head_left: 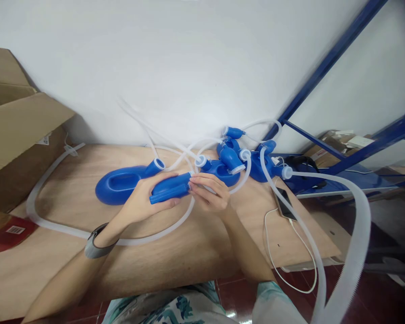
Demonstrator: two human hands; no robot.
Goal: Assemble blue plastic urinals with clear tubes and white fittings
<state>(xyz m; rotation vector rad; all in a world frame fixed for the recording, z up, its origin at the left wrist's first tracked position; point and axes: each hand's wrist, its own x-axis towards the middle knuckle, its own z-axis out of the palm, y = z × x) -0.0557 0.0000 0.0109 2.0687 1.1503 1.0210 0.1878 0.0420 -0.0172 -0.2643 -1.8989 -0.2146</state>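
Left hand: the left hand (145,198) wraps tight around the blue plastic piece (170,189), thumb under it and fingers over it. I think it grips this way so the piece stays steady.
Right hand: the right hand (211,193) makes a small pinch with its fingertips (197,181) on the 3 o'clock end of the piece. I think only the tips are used because that end is small.
Blue plastic piece: it is just above the wooden table (189,256), near the middle, between both hands.
Thin clear tube (155,236): it lies in a big loop on the table, from 9 o'clock round to the hands. It comes up right at the pinched end.
Blue scoop cup (119,182): it lies flat on the table at 10 o'clock of the left hand, just beside it.
Pile of blue parts (229,157): it sits at 1 o'clock of the hands, tangled with more tubes.
Other things: a phone (285,204) with a white cable (272,252) is at 3 o'clock. A wide ribbed hose (357,238) hangs off the table at 4 o'clock. A cardboard box (16,130) stands at 9 o'clock.
Hard to see: the fingers hide where tube and piece meet, so I cannot tell if they are joined. The tubes in the pile cross so much that I cannot follow them. The box and hose are cut off at the edges.
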